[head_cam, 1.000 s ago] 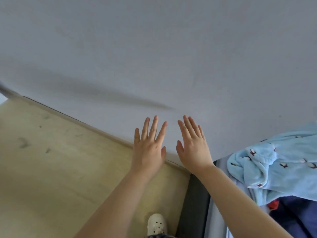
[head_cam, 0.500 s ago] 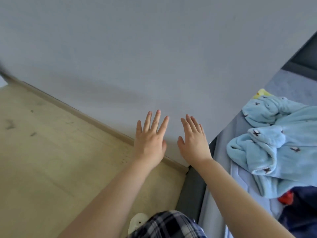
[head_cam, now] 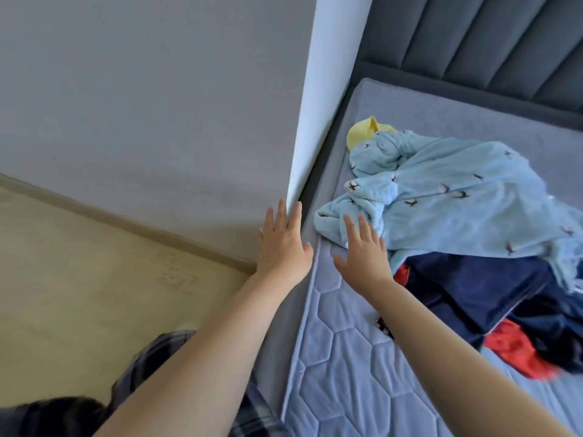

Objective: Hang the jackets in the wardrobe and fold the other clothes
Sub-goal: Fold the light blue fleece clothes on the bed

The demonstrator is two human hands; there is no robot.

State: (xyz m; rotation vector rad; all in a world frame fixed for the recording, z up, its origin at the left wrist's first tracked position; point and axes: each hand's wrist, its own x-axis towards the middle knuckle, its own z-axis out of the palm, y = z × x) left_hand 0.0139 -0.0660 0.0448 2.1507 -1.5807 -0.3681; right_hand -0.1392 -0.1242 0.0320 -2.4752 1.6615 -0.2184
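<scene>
View: swings right since a second ago; the grey wall no longer fills the picture, and the bed [head_cam: 344,357] with its padded headboard [head_cam: 492,42] now shows.
Left hand [head_cam: 280,247]: fingers straight as before, now over the wall corner beside the bed.
Right hand [head_cam: 362,253]: now above the mattress, fingertips at the light blue garment [head_cam: 457,203].
Clothes: yellow item [head_cam: 362,134], navy garment [head_cam: 473,291] and red piece [head_cam: 517,348] now in fuller view.

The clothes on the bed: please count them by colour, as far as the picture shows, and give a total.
Light blue: 1, the fleece garment
Yellow: 1, the yellow piece, partly under the fleece
Navy: 1, the navy garment
Red: 2 patches, near and far; whether they are separate garments or navy trim, I cannot tell
Total: 3 to 5
</scene>
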